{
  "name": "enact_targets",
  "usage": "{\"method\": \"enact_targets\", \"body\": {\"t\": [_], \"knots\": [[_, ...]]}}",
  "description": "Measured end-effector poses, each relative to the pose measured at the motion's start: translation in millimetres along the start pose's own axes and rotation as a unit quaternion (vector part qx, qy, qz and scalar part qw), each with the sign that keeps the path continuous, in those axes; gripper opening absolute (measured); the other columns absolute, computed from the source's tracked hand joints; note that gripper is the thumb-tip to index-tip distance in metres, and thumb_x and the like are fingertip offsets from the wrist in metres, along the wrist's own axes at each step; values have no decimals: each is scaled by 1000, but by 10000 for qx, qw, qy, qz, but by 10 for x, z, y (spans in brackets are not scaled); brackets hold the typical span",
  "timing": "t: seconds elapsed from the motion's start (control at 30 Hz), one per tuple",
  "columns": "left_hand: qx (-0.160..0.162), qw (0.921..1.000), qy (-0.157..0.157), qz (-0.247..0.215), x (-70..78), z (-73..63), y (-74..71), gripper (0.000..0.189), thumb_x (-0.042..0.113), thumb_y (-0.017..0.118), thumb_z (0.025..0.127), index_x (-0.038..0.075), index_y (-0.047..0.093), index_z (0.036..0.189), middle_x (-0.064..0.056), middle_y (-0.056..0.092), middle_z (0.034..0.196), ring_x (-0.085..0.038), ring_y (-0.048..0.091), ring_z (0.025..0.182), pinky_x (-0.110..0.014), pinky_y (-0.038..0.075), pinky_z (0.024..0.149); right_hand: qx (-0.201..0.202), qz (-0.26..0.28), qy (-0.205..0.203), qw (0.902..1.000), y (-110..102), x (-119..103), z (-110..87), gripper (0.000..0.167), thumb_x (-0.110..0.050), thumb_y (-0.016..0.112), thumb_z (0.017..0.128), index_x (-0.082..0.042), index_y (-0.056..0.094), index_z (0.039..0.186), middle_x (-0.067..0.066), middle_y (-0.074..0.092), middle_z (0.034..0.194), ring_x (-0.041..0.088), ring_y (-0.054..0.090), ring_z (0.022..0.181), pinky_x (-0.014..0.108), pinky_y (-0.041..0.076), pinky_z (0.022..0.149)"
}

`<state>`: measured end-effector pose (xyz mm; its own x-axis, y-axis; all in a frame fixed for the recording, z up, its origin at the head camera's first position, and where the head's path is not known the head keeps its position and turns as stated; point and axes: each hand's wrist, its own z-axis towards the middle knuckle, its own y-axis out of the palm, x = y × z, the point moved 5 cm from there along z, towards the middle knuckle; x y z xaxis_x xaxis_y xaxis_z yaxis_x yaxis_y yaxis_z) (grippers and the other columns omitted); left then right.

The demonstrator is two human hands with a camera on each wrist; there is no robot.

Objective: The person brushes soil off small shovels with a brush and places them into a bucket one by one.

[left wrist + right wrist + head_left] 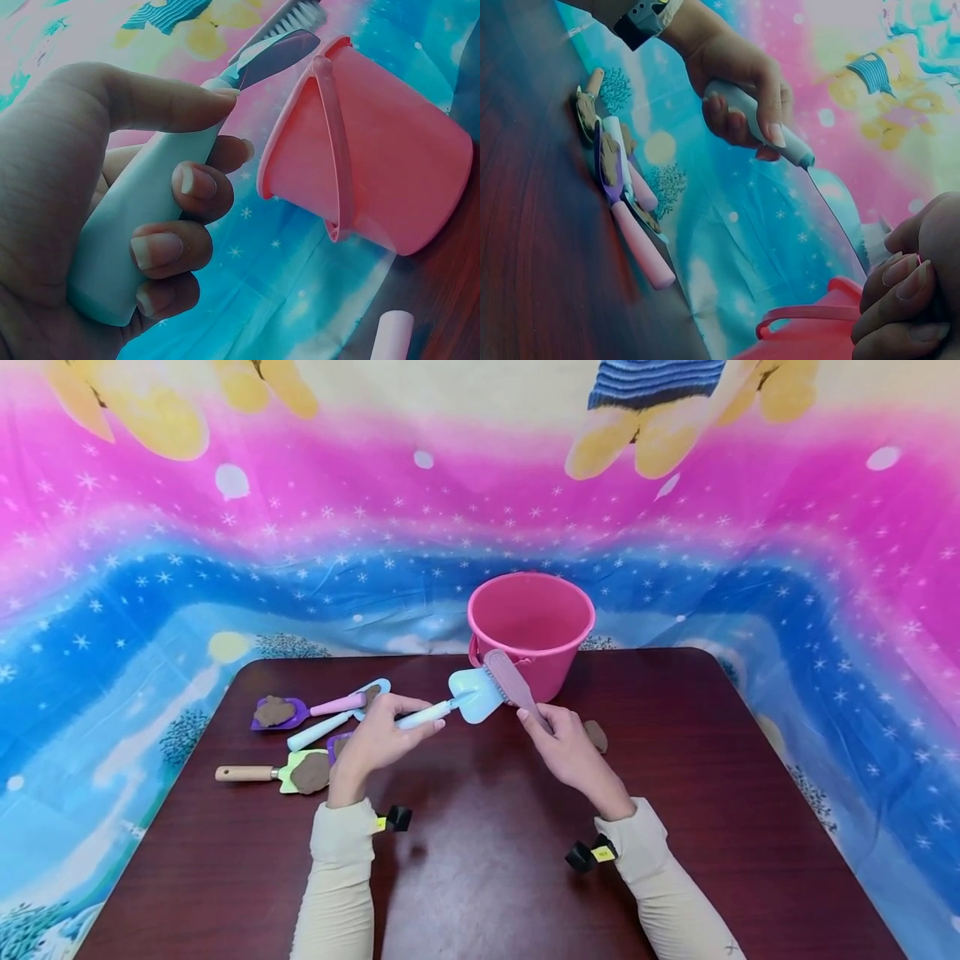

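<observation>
My left hand [380, 737] grips the pale handle of a light blue hand trowel [477, 695], fingers wrapped round it and thumb along the top in the left wrist view. A mauve brush [514, 681] is held by its handle in my right hand [567, 745]. Its bristles lie against the trowel's blade, in front of the pink bucket [531, 647]. In the right wrist view, the right hand's curled fingers [900, 300] hide most of the brush, while the trowel blade [836, 206] reaches toward it.
Several garden trowels lie at the left of the dark table [465, 877]: a purple one [300, 714] and a green one [287, 781] with a wooden handle, both bearing brown lumps. Another brown lump [596, 737] sits right of the bucket. A printed cloth [360, 560] hangs behind.
</observation>
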<state>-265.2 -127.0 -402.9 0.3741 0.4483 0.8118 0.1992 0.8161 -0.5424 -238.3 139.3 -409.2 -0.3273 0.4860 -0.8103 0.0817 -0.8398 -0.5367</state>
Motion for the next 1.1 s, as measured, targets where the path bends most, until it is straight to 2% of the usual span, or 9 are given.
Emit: {"method": "enact_targets", "body": {"t": [0.13, 0.37, 0.5, 0.7, 0.97, 1.1], "knots": [[10, 10000, -9, -51, -5, -15, -21, 21, 29, 79, 89, 14, 81, 103, 3, 74, 82, -22, 59, 72, -38, 51, 68, 17, -20, 71, 10000, -25, 23, 11, 38, -31, 54, 106, -11, 51, 74, 0, 40, 59, 15, 37, 52, 27, 34, 50], [16, 9997, -110, -211, -43, -15, -35, 25, 33, 79, 89, 13, 81, 104, -2, 74, 84, -24, 59, 73, -39, 51, 69, 173, -512, 451, 9975, -103, 87, 10, 40, -41, 53, 105, -11, 57, 80, 2, 43, 61, 17, 39, 51, 28, 32, 46], [38, 9996, -128, -232, -38, -21, -41, 23, 34, 79, 89, 16, 81, 103, -1, 75, 84, -24, 59, 73, -39, 51, 69, 96, -306, 608, 9976, -123, 121, 13, 34, -39, 54, 105, -11, 61, 86, 5, 45, 63, 18, 40, 52, 28, 34, 47], [86, 9995, -182, -262, -42, -35, -52, 21, 32, 79, 89, 16, 81, 103, -2, 75, 84, -23, 61, 75, -40, 51, 70, 23, -15, 528, 9986, -161, 139, 30, 34, -35, 54, 106, -8, 60, 85, 5, 44, 61, 16, 38, 50, 27, 35, 47], [47, 9992, -187, -356, -69, -32, -50, 25, 38, 79, 88, 17, 81, 103, -6, 76, 87, -25, 62, 77, -41, 52, 71, 113, 17, 488, 9987, -212, 120, 21, 33, -34, 54, 106, -7, 64, 91, 5, 43, 61, 17, 38, 52, 27, 34, 48], [34, 9993, -170, -324, -70, -20, -39, 20, 33, 79, 89, 17, 81, 101, -4, 75, 86, -24, 61, 76, -40, 51, 70, 140, 21, 463, 9988, -199, 96, 17, 33, -34, 54, 106, -7, 63, 90, 5, 43, 61, 16, 38, 51, 27, 34, 48]]}}
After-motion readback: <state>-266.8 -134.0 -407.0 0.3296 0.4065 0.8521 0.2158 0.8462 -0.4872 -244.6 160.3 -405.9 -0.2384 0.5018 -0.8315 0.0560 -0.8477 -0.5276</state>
